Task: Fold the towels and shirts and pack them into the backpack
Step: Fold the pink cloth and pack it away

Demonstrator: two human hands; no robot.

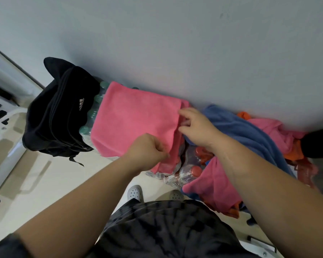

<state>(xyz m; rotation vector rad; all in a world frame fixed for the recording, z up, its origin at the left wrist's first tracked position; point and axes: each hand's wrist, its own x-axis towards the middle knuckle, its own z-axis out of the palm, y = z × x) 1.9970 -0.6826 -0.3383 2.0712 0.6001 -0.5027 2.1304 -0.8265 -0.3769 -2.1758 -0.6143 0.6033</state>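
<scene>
Pink towel beside black backpack, left grip pinching its near edge, right grip pinching far edge

Backpack set at the left against the wall, towel laid just right of it over packs of bottles, heap of cloths piled further right along the wall.

Domestic interior, probably a storage corner of a home. Shrink-wrapped packs of capped bottles stand on a pale floor against a plain painted wall. A loose heap of coloured laundry lies over them, and the person wears perforated clogs.
</scene>
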